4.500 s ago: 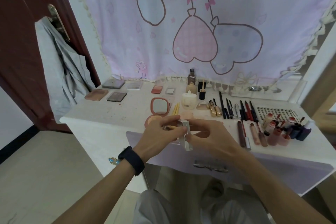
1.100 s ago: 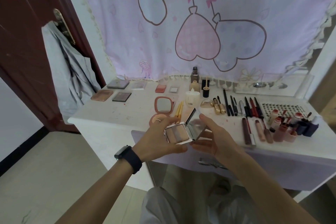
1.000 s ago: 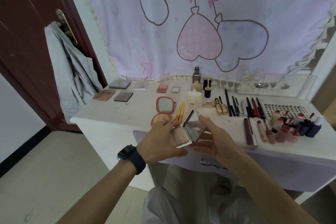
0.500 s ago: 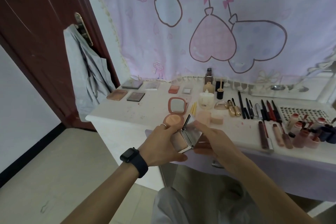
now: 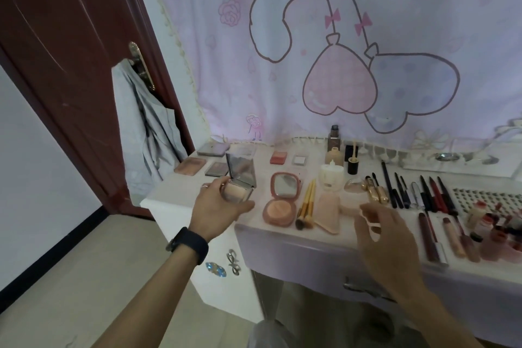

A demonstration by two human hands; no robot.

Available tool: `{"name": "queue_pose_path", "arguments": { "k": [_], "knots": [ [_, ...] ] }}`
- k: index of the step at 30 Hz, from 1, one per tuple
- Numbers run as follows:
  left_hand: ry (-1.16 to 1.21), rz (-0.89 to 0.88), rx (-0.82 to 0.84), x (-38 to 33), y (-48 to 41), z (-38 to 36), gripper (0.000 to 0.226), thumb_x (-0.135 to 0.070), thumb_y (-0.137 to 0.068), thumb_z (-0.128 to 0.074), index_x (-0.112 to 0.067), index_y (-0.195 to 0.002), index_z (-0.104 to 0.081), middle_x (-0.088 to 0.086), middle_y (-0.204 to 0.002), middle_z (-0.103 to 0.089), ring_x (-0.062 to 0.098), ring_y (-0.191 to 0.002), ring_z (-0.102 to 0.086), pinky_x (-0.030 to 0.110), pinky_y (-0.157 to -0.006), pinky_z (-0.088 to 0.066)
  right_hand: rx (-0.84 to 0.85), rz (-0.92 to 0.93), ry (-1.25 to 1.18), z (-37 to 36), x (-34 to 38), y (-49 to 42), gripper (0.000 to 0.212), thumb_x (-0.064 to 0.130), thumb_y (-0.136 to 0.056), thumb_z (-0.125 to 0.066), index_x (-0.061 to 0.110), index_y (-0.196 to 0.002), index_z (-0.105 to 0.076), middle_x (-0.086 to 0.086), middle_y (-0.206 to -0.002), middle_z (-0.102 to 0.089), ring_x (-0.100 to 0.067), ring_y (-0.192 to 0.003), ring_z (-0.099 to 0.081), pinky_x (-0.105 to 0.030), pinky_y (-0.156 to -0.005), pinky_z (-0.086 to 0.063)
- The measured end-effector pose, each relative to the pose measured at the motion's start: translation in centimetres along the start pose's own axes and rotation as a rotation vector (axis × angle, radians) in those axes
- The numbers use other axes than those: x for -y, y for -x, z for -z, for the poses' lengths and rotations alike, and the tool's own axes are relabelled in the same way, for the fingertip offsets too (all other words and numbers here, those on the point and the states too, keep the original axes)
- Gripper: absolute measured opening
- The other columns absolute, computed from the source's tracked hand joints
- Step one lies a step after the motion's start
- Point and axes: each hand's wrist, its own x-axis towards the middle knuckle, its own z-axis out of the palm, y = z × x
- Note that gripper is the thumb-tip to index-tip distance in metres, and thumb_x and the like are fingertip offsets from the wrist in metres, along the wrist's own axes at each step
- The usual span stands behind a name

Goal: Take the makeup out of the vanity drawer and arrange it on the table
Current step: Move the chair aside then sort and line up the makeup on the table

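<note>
Over the crowded white table [image 5: 262,169], my left hand [image 5: 217,209] grips the open compact [image 5: 240,178] by its base, probably light with a fragile mirror, while my right hand [image 5: 384,237] hovers empty, fingers spread.

Silver square compact [image 5: 240,178] — open, lid upright, seemingly resting on table [image 5: 172,189]

White vanity table [image 5: 180,192]. Far left: three flat palettes [image 5: 189,165], close together. Centre: round pink compact [image 5: 279,200] lying open, mirror up; gold brushes [image 5: 306,205] just right of it, then a pink tube [image 5: 327,212] lying flat. Behind these, a white bottle [image 5: 331,175], upright. Right: pencils [image 5: 426,192] in a row. Near right: lipsticks [image 5: 452,237]. Silver compact [image 5: 240,178] in my left hand [image 5: 217,206] at near left; resting on the top or not, cannot tell.
</note>
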Motion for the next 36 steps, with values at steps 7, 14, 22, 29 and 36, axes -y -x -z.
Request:
{"name": "queue_pose_path", "arguments": {
  "k": [7, 14, 22, 29, 36],
  "knots": [
    [-0.108, 0.148, 0.085, -1.4, -7.8, -2.5, 0.044, -0.034, -0.060, -0.084, -0.008, -0.090, -0.067, 0.006, -0.080, -0.073, 0.027, -0.090, -0.068, 0.043, -0.084, -0.056, 0.007, 0.003, 0.341, -1.6, -3.0, -0.4, 0.034, 0.002, -0.091, -0.063, -0.003, -0.124, -0.061, -0.021, -0.129, -0.058, -0.037, -0.122, -0.051, -0.050, -0.096, -0.050],
    [-0.438, 0.189, 0.136, -0.6, -12.4, -7.3, 0.077, -0.066, -0.071, -0.072, -0.014, -0.125, -0.060, 0.013, -0.131, -0.056, 0.033, -0.128, -0.043, 0.041, -0.102, -0.041, 0.002, -0.026, 0.481, -2.4, -3.4, -1.0, 0.041, 0.001, -0.080, -0.073, -0.007, -0.119, -0.064, -0.024, -0.119, -0.064, -0.040, -0.111, -0.061, -0.050, -0.087, -0.058],
    [-0.342, 0.153, 0.156, 0.1, -13.2, -9.3, 0.076, -0.068, -0.076, -0.065, -0.009, -0.124, -0.059, 0.019, -0.128, -0.057, 0.037, -0.123, -0.045, 0.045, -0.100, -0.042, 0.036, -0.018, 0.546, -2.5, -3.6, -1.0, 0.043, 0.005, -0.078, -0.075, -0.008, -0.119, -0.065, -0.023, -0.115, -0.068, -0.040, -0.105, -0.065, -0.049, -0.086, -0.058],
    [-0.051, 0.128, 0.140, 0.5, -11.1, -8.6, 0.108, -0.057, -0.057, -0.075, -0.014, -0.149, -0.040, 0.013, -0.143, -0.051, 0.030, -0.133, -0.044, 0.043, -0.114, -0.034, 0.014, 0.005, 0.620, -2.6, -3.5, -0.4, 0.054, 0.025, -0.092, -0.037, -0.014, -0.117, -0.066, -0.029, -0.116, -0.068, -0.043, -0.111, -0.064, -0.054, -0.098, -0.053],
    [-0.037, 0.082, 0.099, 1.5, -11.5, -9.2, 0.088, -0.040, -0.074, -0.085, -0.013, -0.147, -0.044, 0.009, -0.137, -0.058, 0.026, -0.125, -0.054, 0.034, -0.106, -0.041, 0.085, 0.009, 0.660, -2.8, -4.0, -0.2, 0.066, 0.039, -0.094, -0.033, -0.010, -0.124, -0.064, -0.027, -0.127, -0.064, -0.040, -0.121, -0.061, -0.054, -0.108, -0.043]
  ]
}}
